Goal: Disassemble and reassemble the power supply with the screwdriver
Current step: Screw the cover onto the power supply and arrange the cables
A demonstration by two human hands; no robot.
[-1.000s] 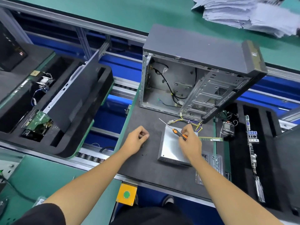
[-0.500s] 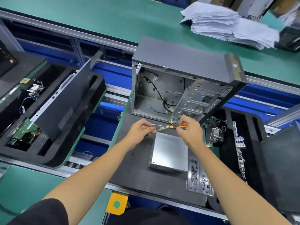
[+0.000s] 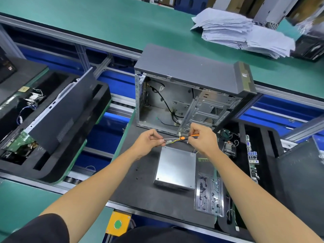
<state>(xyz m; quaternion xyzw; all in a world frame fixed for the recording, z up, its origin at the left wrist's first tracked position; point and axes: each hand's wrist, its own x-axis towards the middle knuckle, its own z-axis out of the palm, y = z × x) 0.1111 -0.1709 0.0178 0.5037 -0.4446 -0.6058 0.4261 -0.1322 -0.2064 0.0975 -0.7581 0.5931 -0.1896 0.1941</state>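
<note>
Right now my right hand (image 3: 201, 139) grips the orange-handled screwdriver (image 3: 182, 137) while my left hand (image 3: 149, 142) pinches its shaft tip, apparently setting something small there. Below them the power supply (image 3: 176, 167) lies out on the desk (image 3: 140, 190), the open case (image 3: 184, 95) just beyond. So removal looks done; refitting remains.

Black mat (image 3: 140, 190), centre frame.
I see the power supply (image 3: 176, 168), open case (image 3: 189, 95) (behind) and clear tray (image 3: 208, 195) on it.

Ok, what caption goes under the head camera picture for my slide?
Two hands hold an orange screwdriver above the silver power supply, in front of an open computer case.
</note>
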